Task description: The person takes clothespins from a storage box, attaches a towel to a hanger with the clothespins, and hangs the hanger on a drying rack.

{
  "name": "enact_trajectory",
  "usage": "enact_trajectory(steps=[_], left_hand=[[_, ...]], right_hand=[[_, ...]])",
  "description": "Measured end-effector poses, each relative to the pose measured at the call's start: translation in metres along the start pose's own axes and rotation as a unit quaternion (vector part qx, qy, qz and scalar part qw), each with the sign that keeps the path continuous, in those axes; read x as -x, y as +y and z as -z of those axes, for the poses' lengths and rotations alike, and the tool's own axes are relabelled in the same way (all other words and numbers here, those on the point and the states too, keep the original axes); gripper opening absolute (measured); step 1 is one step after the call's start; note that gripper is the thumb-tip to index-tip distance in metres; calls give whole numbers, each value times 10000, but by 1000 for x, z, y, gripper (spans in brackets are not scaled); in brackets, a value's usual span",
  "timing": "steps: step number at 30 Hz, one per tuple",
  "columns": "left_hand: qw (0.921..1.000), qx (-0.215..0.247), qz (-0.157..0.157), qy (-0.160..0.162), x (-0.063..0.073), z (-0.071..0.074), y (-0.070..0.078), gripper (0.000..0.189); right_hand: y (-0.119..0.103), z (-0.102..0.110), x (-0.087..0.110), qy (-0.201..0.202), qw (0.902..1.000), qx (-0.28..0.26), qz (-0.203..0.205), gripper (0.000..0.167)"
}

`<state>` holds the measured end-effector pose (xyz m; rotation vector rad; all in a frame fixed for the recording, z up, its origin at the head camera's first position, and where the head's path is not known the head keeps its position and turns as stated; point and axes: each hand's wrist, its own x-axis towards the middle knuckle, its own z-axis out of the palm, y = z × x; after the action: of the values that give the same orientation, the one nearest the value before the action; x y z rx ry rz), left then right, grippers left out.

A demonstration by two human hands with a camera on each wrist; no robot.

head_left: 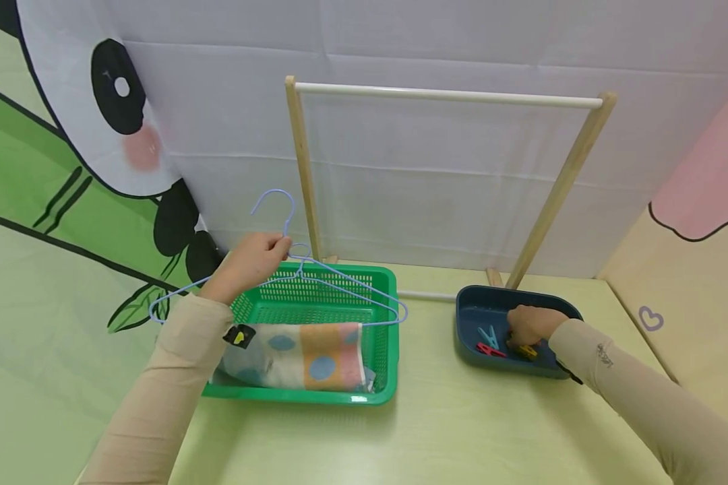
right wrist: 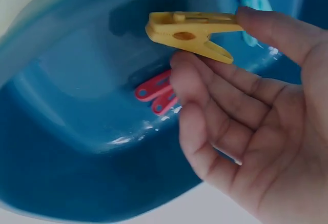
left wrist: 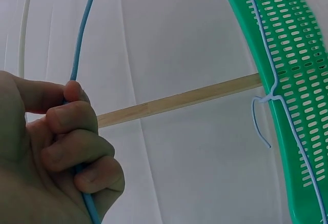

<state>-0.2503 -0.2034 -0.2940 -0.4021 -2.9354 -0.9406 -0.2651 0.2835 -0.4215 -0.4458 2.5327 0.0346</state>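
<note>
My left hand (head_left: 249, 266) grips a light-blue wire hanger (head_left: 291, 202) just below its hook, above a green basket (head_left: 389, 364). Close by, a second blue twisted neck with a short hook (left wrist: 262, 101) overlaps the basket in the left wrist view. Folded in the basket is a cloth (head_left: 321, 357) with coloured dots and bands. Down inside a dark blue tub (head_left: 470, 316), my right hand (head_left: 534, 325) pinches a yellow clothespin (right wrist: 189, 31) between thumb and fingertips. A light-blue clothespin (head_left: 489, 335) and a red clothespin (head_left: 491, 350) lie nearby in the tub.
Behind the basket and tub stands a rack with wooden posts (head_left: 561, 192) and a white top bar (head_left: 449, 94). Its low white bar (head_left: 427, 296) runs between basket and tub on the pale yellow table (head_left: 431, 417). Printed cloth walls (head_left: 691, 283) enclose the sides and back.
</note>
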Motion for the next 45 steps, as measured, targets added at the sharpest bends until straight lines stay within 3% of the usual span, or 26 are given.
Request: enact_trajectory(steps=[5,12,17,26,37,45], left_hand=[[9999,76,62,58,2,0,0,47],[9999,65,10,136,1,0,0,45],[9998,68,-62,147,-1,-2,2,44],[9998,81,-110,164,2,0,9,42],[9999,34,-106,75,7,3,16,44],[9996,-39,-254,117,12,5,21,44]], right_hand=[[2,6,3,467,9978,-196,431,28],[-3,19,14,1273,9846,-639,1012,14],[-12,27,28,1736,9724,-838,1312,23],[-43,41,55,2609,9428,-798,1915,23],[-76,49,73,3223,9155,-730,2293,28],[-94,51,71,3490,8980,-724,2579,27]])
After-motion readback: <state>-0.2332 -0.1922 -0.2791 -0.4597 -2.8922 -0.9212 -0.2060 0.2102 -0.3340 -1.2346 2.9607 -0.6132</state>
